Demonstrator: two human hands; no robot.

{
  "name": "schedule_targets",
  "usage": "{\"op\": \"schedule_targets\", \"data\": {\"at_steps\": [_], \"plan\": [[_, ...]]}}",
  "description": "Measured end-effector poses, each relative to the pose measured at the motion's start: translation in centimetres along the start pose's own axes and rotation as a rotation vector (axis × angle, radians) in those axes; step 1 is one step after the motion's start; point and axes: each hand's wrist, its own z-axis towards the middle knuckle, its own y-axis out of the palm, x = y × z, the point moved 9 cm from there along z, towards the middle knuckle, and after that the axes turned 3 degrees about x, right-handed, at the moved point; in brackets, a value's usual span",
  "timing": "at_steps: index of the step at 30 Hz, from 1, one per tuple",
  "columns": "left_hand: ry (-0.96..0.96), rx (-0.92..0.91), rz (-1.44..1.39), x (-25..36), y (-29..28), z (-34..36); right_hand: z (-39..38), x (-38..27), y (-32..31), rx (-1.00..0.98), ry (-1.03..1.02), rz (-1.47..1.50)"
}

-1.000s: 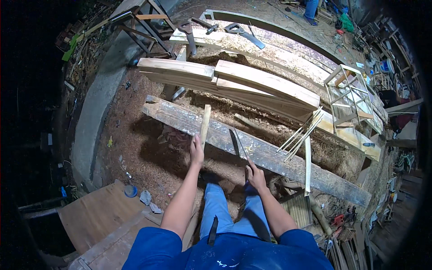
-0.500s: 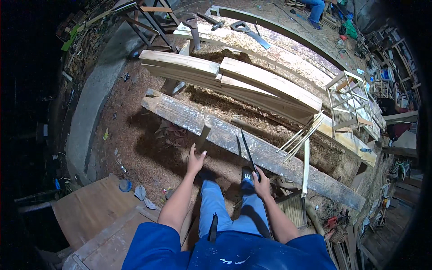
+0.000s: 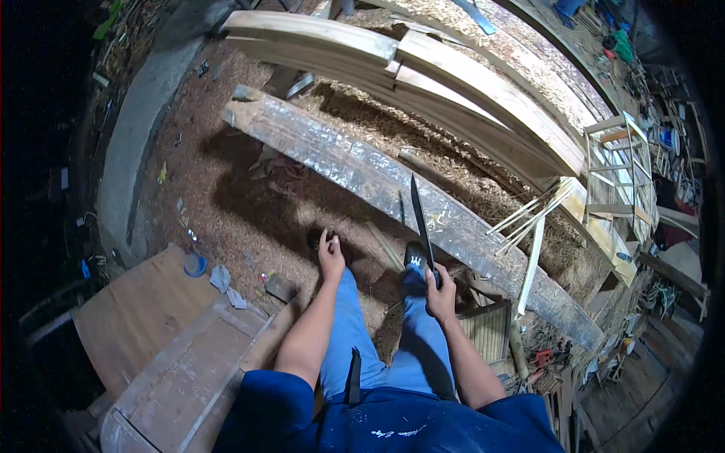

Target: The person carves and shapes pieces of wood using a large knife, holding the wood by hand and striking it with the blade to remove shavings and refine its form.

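My left hand (image 3: 331, 253) hangs over the sawdust-covered ground beside my left leg, empty, with its fingers loosely apart. A pale wooden stick (image 3: 384, 244) lies low beyond it, near my feet. My right hand (image 3: 440, 291) grips a long dark blade (image 3: 420, 217) by its handle, pointing up and away from me. Beyond both hands a weathered plank (image 3: 317, 155) runs diagonally. Several thin pale sticks (image 3: 532, 220) rest across its right part.
Stacked pale boards (image 3: 491, 98) lie behind the plank, with a slatted wooden frame (image 3: 618, 170) at right. A plywood panel (image 3: 132, 317), blue container (image 3: 194, 264) and concrete strip (image 3: 132, 181) are at left. A slatted piece (image 3: 487, 332) stands by my right leg.
The stick that was upright in my left hand has left it and is down near the ground. My right hand still holds the blade. The view has tilted down toward my feet.
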Motion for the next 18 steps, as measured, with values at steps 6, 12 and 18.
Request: {"op": "schedule_targets", "data": {"at_steps": [6,12,18], "plan": [[-0.086,0.045,0.083,-7.3,-10.2,-3.1,0.0,-1.5,4.9,-0.290,0.055,-0.059],[-0.302,-0.149,0.126,-8.2,-12.4,-2.4,0.2,0.5,9.5,-0.364,-0.021,-0.197],[-0.106,-0.291,0.293,-11.7,-13.7,1.0,-1.4,5.2,12.5,-0.297,0.039,-0.448]]}}
